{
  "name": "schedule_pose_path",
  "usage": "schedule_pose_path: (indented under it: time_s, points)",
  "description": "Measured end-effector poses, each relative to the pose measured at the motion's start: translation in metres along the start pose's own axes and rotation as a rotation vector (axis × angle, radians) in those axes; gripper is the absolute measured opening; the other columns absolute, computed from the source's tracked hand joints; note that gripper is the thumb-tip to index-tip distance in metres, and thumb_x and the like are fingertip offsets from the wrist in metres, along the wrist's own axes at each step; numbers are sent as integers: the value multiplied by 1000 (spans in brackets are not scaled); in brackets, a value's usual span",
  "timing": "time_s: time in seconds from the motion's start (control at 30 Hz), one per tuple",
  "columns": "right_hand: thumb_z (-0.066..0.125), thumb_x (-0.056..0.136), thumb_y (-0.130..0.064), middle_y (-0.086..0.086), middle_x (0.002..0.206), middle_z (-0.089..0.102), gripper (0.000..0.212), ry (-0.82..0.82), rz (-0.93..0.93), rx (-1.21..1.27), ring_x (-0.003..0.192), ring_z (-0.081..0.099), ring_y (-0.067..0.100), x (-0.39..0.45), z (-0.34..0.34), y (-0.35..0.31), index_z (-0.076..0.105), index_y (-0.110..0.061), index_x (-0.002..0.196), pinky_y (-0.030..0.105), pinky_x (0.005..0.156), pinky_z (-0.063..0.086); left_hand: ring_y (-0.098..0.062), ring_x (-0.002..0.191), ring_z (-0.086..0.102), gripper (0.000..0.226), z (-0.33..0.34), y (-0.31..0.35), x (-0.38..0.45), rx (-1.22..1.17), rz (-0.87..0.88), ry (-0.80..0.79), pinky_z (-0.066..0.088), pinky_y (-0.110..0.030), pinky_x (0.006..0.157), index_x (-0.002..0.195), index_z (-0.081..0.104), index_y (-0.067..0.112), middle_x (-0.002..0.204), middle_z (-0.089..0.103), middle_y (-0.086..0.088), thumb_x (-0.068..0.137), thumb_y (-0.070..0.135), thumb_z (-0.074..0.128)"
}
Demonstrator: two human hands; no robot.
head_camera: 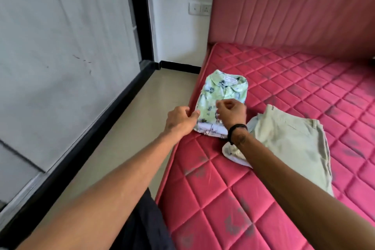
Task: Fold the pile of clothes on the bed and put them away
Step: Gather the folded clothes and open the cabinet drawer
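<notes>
A folded green floral shirt (221,93) lies collar-up near the left edge of the pink quilted mattress (304,87). My left hand (180,119) pinches the shirt's near left corner with thumb and fingers. My right hand (231,112) is curled over the shirt's near edge and pinches the fabric there; a black band sits on that wrist. Under the shirt's near end a white printed layer (211,131) shows. To the right lie folded pale beige trousers (292,142), partly hidden by my right forearm.
A small white crumpled cloth (233,153) pokes out beneath my right forearm. The padded pink headboard (294,6) stands behind the mattress. A beige floor strip (132,138) runs between the bed and a white wardrobe door (60,46) with black trim. A wall socket (199,8) is at the back.
</notes>
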State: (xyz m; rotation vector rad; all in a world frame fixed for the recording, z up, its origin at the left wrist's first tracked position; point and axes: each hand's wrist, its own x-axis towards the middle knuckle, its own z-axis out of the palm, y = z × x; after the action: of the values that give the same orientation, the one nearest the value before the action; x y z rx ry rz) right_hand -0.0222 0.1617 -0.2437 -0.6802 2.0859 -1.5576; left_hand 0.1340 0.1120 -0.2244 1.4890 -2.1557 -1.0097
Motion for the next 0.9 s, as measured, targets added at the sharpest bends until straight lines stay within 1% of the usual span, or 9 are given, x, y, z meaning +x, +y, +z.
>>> schedule_pose_path:
  time_s: [0.13, 0.27, 0.37, 0.43, 0.57, 0.63, 0.7, 0.77, 0.9]
  points:
    - [77, 86, -51, 3, 110, 68, 45, 258, -64, -119, 100, 64, 20, 55, -24, 27, 64, -16, 112, 40, 88, 54, -34, 133, 53, 76, 31, -14, 40, -57, -180, -92, 43, -36, 104, 139, 55, 3, 144, 57, -18, 97, 67, 52]
    - [76, 56, -88, -1, 118, 55, 99, 99, 202, -138, 104, 57, 22, 104, -36, 59, 48, -18, 121, 40, 93, 50, -37, 131, 55, 118, 54, -31, 88, -208, -302, -148, 45, -42, 107, 141, 53, 0, 145, 55, -21, 73, 96, 48]
    - [76, 33, -98, 3, 117, 73, 126, -17, 362, -86, 104, 71, 26, 139, -39, 90, 67, -8, 121, 42, 97, 57, -34, 136, 52, 124, 71, -33, 114, -380, -336, -260, 38, -51, 117, 142, 57, 9, 149, 53, -16, 59, 102, 54]
    - [85, 40, -88, 5, 109, 79, 107, -133, 405, 34, 99, 76, 27, 147, -37, 95, 75, -13, 116, 43, 96, 58, -29, 144, 43, 125, 83, -32, 123, -481, -350, -335, 31, -47, 119, 150, 51, 18, 157, 47, -6, 55, 99, 61]
    - [87, 70, -65, 6, 122, 76, 74, -435, 433, 186, 112, 73, 25, 135, -33, 76, 72, -19, 127, 40, 103, 54, -27, 141, 46, 125, 98, -34, 130, -635, -417, -372, 38, -40, 117, 145, 55, 13, 154, 50, -5, 48, 89, 79]
    - [75, 90, -52, 1, 113, 78, 46, -505, 380, 200, 98, 76, 11, 117, -31, 54, 71, -18, 122, 24, 81, 61, -30, 143, 44, 103, 97, -36, 123, -695, -461, -384, 37, -42, 119, 136, 63, 9, 152, 52, -9, 59, 73, 85]
    - [59, 104, -39, -10, 89, 79, 21, -500, 347, 202, 71, 73, -5, 102, -24, 41, 68, -21, 110, 11, 56, 54, -32, 136, 53, 102, 89, -49, 114, -775, -505, -392, 42, -44, 116, 122, 73, 9, 143, 61, -11, 40, 65, 97]
    - [51, 107, -33, -12, 83, 78, 20, -537, 365, 210, 63, 71, -5, 78, -15, 30, 67, -21, 103, 10, 50, 51, -31, 121, 66, 100, 74, -65, 104, -853, -547, -428, 52, -48, 107, 112, 77, 10, 131, 70, -11, 27, 55, 105]
    - [56, 105, -34, -5, 94, 80, 18, -655, 390, 214, 69, 74, -1, 32, 23, 11, 68, -21, 108, 14, 54, 54, -32, 98, 75, 36, 2, -82, 44, -1029, -589, -358, 55, -52, 101, 100, 74, 1, 106, 78, -17, 72, 16, 92]
